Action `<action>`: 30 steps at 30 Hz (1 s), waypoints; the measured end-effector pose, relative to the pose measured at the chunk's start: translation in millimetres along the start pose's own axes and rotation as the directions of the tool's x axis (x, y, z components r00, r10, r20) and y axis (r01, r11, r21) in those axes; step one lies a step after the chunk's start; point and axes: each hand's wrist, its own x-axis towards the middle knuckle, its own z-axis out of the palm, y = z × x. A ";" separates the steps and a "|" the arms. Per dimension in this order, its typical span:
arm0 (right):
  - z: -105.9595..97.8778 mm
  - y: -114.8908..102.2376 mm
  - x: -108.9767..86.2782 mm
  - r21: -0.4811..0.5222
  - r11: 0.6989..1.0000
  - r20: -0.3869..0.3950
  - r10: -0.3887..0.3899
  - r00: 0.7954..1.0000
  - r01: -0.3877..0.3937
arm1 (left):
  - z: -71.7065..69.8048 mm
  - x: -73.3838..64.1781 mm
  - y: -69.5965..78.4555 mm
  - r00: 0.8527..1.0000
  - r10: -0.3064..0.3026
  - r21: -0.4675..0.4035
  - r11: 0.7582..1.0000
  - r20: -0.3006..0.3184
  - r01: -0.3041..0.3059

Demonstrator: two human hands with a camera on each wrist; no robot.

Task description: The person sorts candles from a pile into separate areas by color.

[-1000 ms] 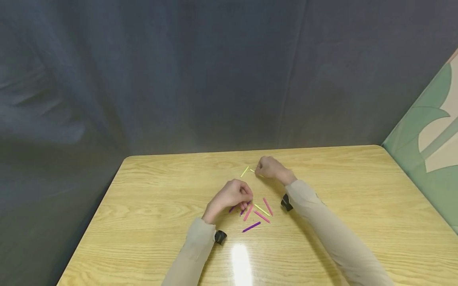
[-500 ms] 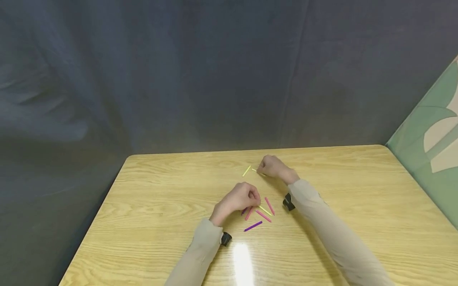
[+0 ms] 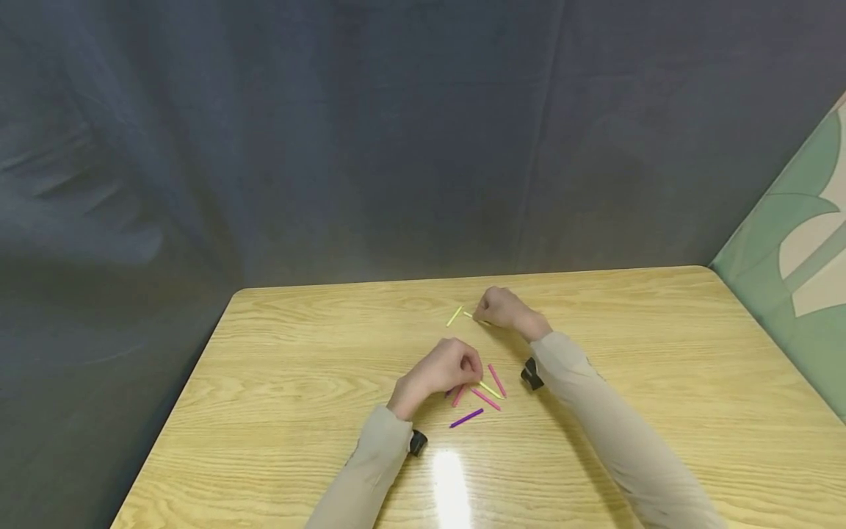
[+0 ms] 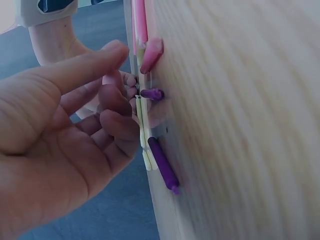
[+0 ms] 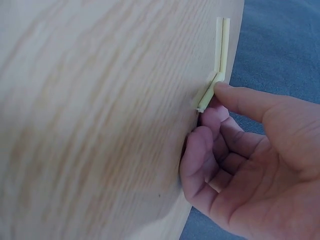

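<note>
With my right hand (image 3: 504,308) I pinch one yellow stick (image 5: 207,96) at the table's (image 3: 297,404) far side; its long axis runs far left to near right. A second yellow stick (image 3: 454,316), just left, slants near left to far right. My left hand (image 3: 439,365) is nearer, fingertips at the far-left end of a third yellow stick (image 3: 492,391), which points near right; whether I grip it I cannot tell.
</note>
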 end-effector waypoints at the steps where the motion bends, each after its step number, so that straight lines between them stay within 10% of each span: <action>1: -0.3 -0.4 -0.3 -0.003 1.000 0.001 -0.002 1.000 0.002 | 0.0 0.3 0.3 1.000 0.005 0.001 1.000 0.016 -0.005; 30: -0.1 -10.6 -2.0 0.073 0.996 0.073 0.040 0.996 -0.046 | 5.9 -2.8 4.8 0.996 0.029 0.185 0.982 0.089 -0.045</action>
